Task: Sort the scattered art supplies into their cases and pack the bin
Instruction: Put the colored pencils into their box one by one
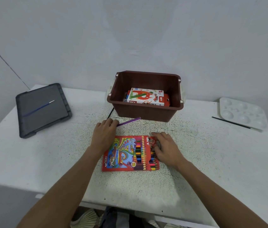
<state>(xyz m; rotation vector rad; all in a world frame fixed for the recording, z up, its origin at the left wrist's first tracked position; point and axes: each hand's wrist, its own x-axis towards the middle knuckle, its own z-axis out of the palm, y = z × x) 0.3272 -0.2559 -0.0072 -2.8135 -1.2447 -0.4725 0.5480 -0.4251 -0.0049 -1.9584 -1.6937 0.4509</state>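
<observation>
A red colour-pencil case point(126, 153) lies flat in the middle of the table, with several pencils showing at its right side. My right hand point(166, 148) rests on that right side, fingers curled over the pencils. My left hand point(104, 134) sits at the case's upper left and pinches one end of a purple pencil point(129, 121); the pencil points toward the brown bin point(146, 112). Inside the bin lies an oil pastels box point(146, 97). A black pencil or brush point(110, 112) lies just left of the bin.
The grey bin lid point(42, 111) lies at the far left with a blue-handled brush point(38, 108) on it. A white paint palette point(241, 112) sits at the far right, and a black brush point(232, 122) lies in front of it. Behind the table stands a plain wall.
</observation>
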